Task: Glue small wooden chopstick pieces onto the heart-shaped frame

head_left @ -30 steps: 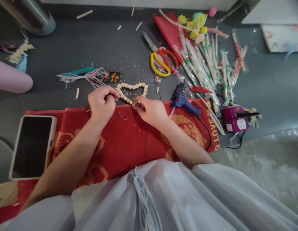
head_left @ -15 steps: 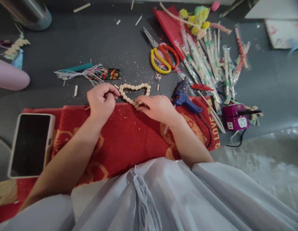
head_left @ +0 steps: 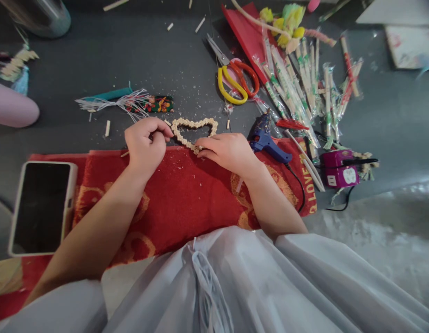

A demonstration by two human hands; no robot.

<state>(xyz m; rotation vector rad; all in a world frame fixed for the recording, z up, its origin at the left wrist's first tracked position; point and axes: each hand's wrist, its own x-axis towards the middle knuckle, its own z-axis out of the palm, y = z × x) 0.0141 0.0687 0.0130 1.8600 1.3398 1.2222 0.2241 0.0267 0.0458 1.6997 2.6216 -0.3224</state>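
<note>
Each grip is narrow: your right hand [head_left: 229, 151] pinches the six-o'clock tip of the heart-shaped frame [head_left: 181, 139] at your twelve o'clock, seemingly steadying it, while your left hand [head_left: 146, 144], at its nine o'clock, contents unclear, likely needs a light touch next.

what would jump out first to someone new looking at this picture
Probably the pale heart-shaped outline near the centre, its lower tip in the fingers of the right hand, with the left hand at its left side. The bright red towel stands out just below, and the yellow-and-orange-handled scissors lie above and to the right.
</note>
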